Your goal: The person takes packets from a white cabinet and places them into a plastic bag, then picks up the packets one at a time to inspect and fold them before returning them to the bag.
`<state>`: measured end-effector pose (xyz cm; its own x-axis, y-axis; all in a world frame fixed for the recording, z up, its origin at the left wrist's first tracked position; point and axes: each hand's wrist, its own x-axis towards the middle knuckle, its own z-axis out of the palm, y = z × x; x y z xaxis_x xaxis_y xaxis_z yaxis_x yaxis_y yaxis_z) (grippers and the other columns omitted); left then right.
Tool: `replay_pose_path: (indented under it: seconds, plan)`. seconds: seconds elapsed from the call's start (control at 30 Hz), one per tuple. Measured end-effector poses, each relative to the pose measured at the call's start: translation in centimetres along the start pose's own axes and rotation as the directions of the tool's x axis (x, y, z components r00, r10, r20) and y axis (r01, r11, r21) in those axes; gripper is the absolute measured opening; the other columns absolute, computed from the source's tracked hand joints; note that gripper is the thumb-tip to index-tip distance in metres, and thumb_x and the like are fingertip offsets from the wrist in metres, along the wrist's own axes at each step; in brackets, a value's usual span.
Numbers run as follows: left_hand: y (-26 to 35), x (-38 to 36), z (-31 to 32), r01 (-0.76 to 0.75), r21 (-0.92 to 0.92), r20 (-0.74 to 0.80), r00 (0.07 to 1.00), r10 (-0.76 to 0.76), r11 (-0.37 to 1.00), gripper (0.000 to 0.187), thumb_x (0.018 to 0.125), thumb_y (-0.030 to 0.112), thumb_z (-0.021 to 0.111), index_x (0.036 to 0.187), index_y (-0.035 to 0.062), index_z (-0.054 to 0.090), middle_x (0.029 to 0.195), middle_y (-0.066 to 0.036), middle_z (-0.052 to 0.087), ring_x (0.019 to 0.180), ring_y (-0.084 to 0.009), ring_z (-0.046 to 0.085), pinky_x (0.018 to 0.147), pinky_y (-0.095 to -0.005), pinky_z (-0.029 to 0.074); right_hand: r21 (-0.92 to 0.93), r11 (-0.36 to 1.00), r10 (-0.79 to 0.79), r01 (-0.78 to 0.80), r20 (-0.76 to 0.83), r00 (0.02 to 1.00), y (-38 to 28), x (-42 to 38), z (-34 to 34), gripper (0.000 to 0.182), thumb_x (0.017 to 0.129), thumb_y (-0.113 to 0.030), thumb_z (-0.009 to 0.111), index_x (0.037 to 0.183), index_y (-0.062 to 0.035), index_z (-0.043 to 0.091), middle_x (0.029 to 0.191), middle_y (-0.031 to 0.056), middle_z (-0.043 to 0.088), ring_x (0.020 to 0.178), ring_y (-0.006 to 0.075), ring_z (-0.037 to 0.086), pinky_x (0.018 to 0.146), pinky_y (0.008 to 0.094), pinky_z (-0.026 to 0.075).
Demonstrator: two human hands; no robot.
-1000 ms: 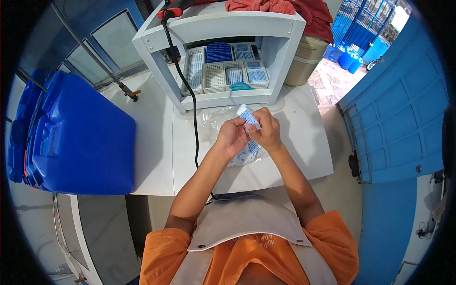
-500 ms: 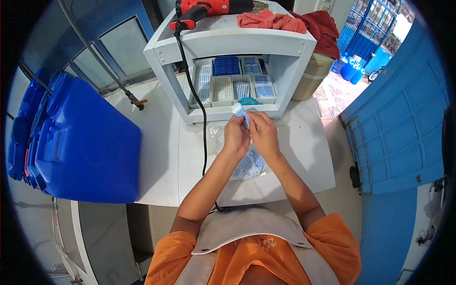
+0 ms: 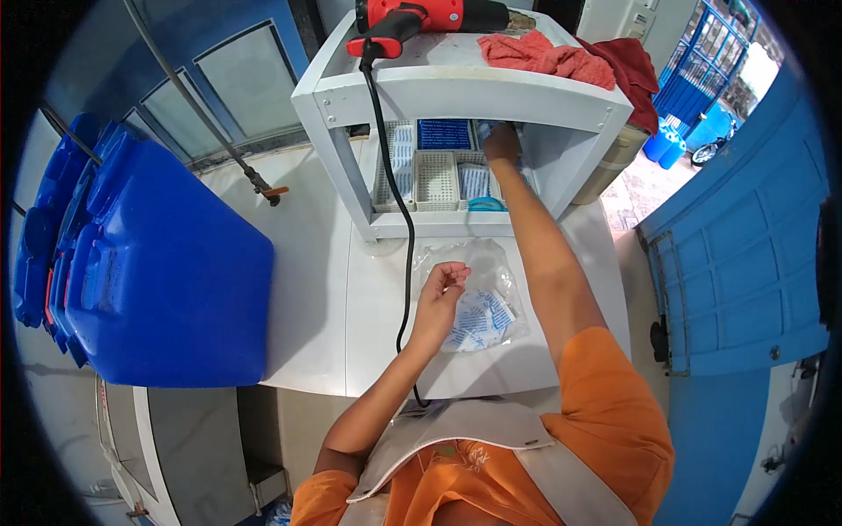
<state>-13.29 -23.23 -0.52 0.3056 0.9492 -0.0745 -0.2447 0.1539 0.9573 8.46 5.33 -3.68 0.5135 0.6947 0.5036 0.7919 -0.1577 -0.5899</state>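
My right hand (image 3: 501,144) reaches inside the white shelf unit, over the back right basket of blue-and-white printed packets (image 3: 483,130). Its fingertips are hidden among the shadow and packets. My left hand (image 3: 441,296) hovers above the table with fingers loosely curled and apart, and nothing shows in it. Just below and beside it lies a clear plastic bag (image 3: 491,263) with blue-and-white printed packets (image 3: 481,321) in it. In the front row stand a white basket (image 3: 436,181), more packets (image 3: 474,181) and a teal curved object (image 3: 486,204).
The white shelf unit (image 3: 478,88) carries a red heat gun (image 3: 421,17) and red cloths (image 3: 548,60) on top. A black cord (image 3: 409,263) hangs down across the table (image 3: 307,307). Blue jerrycans (image 3: 175,272) stand left; a blue door (image 3: 737,237) is right.
My hands have parted. The right one moved up into the shelf unit's back right basket; the left drew down toward the plastic bag. The packet seen between them is out of sight.
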Motion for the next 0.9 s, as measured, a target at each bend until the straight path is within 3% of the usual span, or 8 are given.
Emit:
replay_pose_path:
  seconds: [0.13,0.23,0.37,0.4,0.43,0.53,0.77,0.9]
  plan:
    - [0.1,0.1,-0.7,-0.013,0.399,0.057,0.998,-0.010,0.917,0.020,0.084,0.003,0.047,0.101,0.0053,0.058,0.097,-0.006,0.061,0.097,-0.0179,0.054,0.086,-0.0333,0.040,-0.296,0.934,-0.147,0.200,0.190,0.971,-0.8,0.5,0.1,0.015,0.076,-0.011,0.054,0.082,-0.0057,0.066,0.087,0.0164,0.065,0.087,0.0317,0.062,0.079,0.0413,0.049]
    - [-0.9,0.6,-0.7,-0.475,0.826,0.395,0.871,0.291,0.304,0.016,0.076,0.005,0.056,0.089,0.0069,0.064,0.085,-0.012,0.064,0.082,-0.0265,0.058,0.081,-0.0402,0.037,-0.515,0.822,-0.141,0.242,0.229,0.963,-3.0,-1.1,-3.8,0.018,0.080,-0.018,0.054,0.086,-0.0103,0.069,0.103,0.0131,0.063,0.104,0.0276,0.056,0.087,0.0385,0.044]
    - [-1.7,1.5,-0.3,-0.443,0.896,0.441,0.893,0.085,0.000,0.013,0.076,0.009,0.058,0.087,0.0082,0.066,0.076,-0.010,0.064,0.078,-0.0253,0.059,0.081,-0.0391,0.036,-0.326,0.862,-0.337,0.389,0.207,0.919,-1.8,-1.7,-7.5,0.018,0.079,-0.017,0.055,0.081,-0.0062,0.069,0.089,0.0138,0.066,0.090,0.0280,0.061,0.076,0.0369,0.048]
    - [-2.0,1.7,-0.5,-0.438,0.898,0.440,0.898,0.028,-0.052,0.014,0.075,0.012,0.060,0.087,0.0088,0.066,0.073,-0.010,0.064,0.077,-0.0250,0.059,0.080,-0.0394,0.036,0.068,0.944,-0.326,0.323,0.337,0.883,-1.9,-3.9,-10.7,0.015,0.079,-0.015,0.057,0.083,-0.0059,0.068,0.082,0.0127,0.065,0.083,0.0228,0.061,0.071,0.0335,0.048]
    - [-2.2,1.8,-0.6,-0.432,0.896,0.431,0.902,-0.030,-0.103,0.015,0.074,0.014,0.061,0.088,0.0094,0.066,0.070,-0.010,0.064,0.076,-0.0247,0.060,0.080,-0.0396,0.036,0.436,0.887,-0.361,0.151,0.450,0.817,-2.0,-6.6,-13.8,0.013,0.080,-0.014,0.059,0.085,-0.0056,0.066,0.075,0.0116,0.064,0.075,0.0175,0.061,0.067,0.0301,0.048]
    - [-1.5,1.3,-0.1,-0.425,0.905,0.416,0.894,-0.166,-0.021,0.018,0.072,0.021,0.066,0.085,0.0092,0.066,0.071,-0.009,0.063,0.079,-0.0240,0.060,0.079,-0.0406,0.036,0.371,0.909,-0.316,-0.190,0.910,0.268,0.5,-14.8,-19.3,0.014,0.078,-0.012,0.062,0.085,0.0006,0.064,0.073,0.0115,0.065,0.066,0.0173,0.060,0.063,0.0293,0.047]
    - [-2.9,0.6,0.0,-0.448,0.894,0.445,0.892,-0.085,-0.025,0.036,0.066,0.026,0.073,0.092,0.0088,0.055,0.092,-0.009,0.062,0.091,-0.0260,0.057,0.079,-0.0419,0.036,0.267,0.956,-0.265,0.125,0.596,0.758,3.8,-28.2,-19.3,0.025,0.068,-0.010,0.067,0.089,0.0001,0.059,0.083,0.0172,0.058,0.090,0.0341,0.056,0.078,0.0409,0.045]
    - [-3.5,0.6,-0.4,-0.445,0.892,0.451,0.881,-0.142,0.073,0.039,0.065,0.024,0.073,0.094,0.0082,0.052,0.093,-0.009,0.059,0.095,-0.0274,0.055,0.080,-0.0424,0.038,0.305,0.952,-0.202,-0.026,0.690,0.695,2.9,-27.8,-20.4,0.020,0.068,-0.008,0.067,0.085,-0.0006,0.058,0.083,0.0178,0.058,0.086,0.0349,0.057,0.075,0.0424,0.045]
